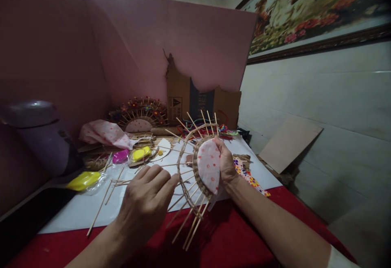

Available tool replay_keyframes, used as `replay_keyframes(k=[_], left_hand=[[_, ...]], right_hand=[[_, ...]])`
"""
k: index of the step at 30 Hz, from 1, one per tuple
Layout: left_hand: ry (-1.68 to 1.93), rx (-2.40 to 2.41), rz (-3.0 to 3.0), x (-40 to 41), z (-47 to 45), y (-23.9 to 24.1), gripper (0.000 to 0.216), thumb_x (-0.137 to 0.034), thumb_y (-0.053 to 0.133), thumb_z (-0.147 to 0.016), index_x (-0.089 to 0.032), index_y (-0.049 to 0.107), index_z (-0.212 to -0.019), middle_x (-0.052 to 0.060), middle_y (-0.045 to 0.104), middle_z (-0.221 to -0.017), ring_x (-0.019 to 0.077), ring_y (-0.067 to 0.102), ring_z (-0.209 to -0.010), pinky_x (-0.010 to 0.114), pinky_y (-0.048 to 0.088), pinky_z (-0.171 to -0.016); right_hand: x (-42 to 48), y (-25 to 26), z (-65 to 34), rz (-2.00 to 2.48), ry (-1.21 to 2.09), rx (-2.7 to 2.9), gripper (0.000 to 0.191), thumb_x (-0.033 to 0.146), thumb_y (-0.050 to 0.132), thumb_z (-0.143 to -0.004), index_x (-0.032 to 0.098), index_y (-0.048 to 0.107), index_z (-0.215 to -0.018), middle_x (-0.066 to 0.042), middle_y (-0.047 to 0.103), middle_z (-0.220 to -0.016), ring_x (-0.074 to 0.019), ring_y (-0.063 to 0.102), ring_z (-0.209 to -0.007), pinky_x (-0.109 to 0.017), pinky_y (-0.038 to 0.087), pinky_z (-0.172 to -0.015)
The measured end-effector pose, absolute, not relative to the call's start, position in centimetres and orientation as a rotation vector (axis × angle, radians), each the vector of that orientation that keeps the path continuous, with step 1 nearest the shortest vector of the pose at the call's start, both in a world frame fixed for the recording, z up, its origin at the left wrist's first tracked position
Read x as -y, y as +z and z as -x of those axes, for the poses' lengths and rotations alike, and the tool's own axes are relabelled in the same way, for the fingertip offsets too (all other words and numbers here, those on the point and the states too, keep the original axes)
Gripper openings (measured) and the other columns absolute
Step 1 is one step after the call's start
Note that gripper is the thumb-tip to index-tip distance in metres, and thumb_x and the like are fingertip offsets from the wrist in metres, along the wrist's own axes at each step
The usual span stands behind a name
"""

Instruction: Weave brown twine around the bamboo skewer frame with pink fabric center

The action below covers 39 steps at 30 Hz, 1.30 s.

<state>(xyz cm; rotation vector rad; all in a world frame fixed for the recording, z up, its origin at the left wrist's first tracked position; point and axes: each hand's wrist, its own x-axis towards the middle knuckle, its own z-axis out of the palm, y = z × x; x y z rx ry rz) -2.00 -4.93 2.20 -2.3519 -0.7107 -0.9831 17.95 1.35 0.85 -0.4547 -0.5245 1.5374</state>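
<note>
My right hand (226, 161) grips the straight edge of a half-round woven stick craft (208, 165). White cloth with red dots covers its middle, brown twine is wound around the curved side, and thin wooden sticks fan outward. A second band of twine (180, 166) runs across the sticks farther out. Beside that band, on the left, is my left hand (148, 196), its fingers curled closed with the knuckles toward me. The fingertips are hidden, so what they pinch cannot be made out. The craft is held upright above the table, its sticks pointing up, left and down.
Loose wooden sticks (105, 203) lie on white paper (76, 215) over a red cloth (244, 235). Yellow packets (84, 180) and a magenta packet (120, 156) sit at left. Behind stand a finished-looking flowered fan (139, 124), dotted cloth (104, 132) and torn cardboard (180, 93); flowered fabric (252, 180) lies right.
</note>
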Motion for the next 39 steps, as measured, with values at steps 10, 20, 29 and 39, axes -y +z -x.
replay_keyframes(k=[10, 20, 29, 39], left_hand=[[-0.985, 0.649, 2.211, 4.9, 2.0, 1.8, 0.013, -0.008, 0.053, -0.078, -0.01, 0.062, -0.086, -0.002, 0.048, -0.052, 0.0108, 0.04, -0.046, 0.025, 0.03, -0.045], [-1.288, 1.01, 2.539, 5.0, 2.8, 2.0, 0.018, -0.02, 0.051, -0.082, -0.018, 0.066, -0.091, 0.0, 0.067, -0.064, 0.01, 0.059, -0.054, 0.02, 0.044, -0.055], [-2.143, 1.407, 3.111, 5.5, 2.4, 2.4, 0.028, -0.031, 0.052, -0.081, -0.021, 0.067, -0.102, -0.006, 0.034, -0.043, 0.0061, 0.032, -0.042, 0.018, 0.026, -0.038], [-1.668, 1.426, 3.195, 5.7, 0.9, 1.0, 0.028, -0.026, 0.052, -0.08, -0.018, 0.067, -0.102, -0.004, 0.045, -0.051, 0.007, 0.033, -0.046, 0.019, 0.033, -0.041]], right_hand=[[-1.9, 0.7, -18.7, 0.538, 1.454, 0.497, 0.023, 0.038, 0.054, -0.073, 0.018, 0.057, -0.064, -0.001, 0.064, -0.051, -0.0161, 0.059, -0.043, -0.027, 0.047, -0.043], [-2.3, 0.7, -19.4, 0.487, 1.505, 0.511, 0.027, 0.039, 0.05, -0.075, 0.017, 0.06, -0.063, -0.002, 0.065, -0.051, -0.0166, 0.059, -0.043, -0.028, 0.049, -0.044], [-2.2, 1.1, -19.8, 0.45, 1.593, 0.46, 0.027, 0.038, 0.048, -0.077, 0.017, 0.059, -0.063, -0.001, 0.064, -0.05, -0.016, 0.059, -0.042, -0.031, 0.052, -0.049], [-2.2, 0.6, -19.4, 0.479, 1.574, 0.518, 0.027, 0.038, 0.05, -0.078, 0.016, 0.06, -0.065, -0.002, 0.066, -0.054, -0.0144, 0.06, -0.045, -0.023, 0.047, -0.043]])
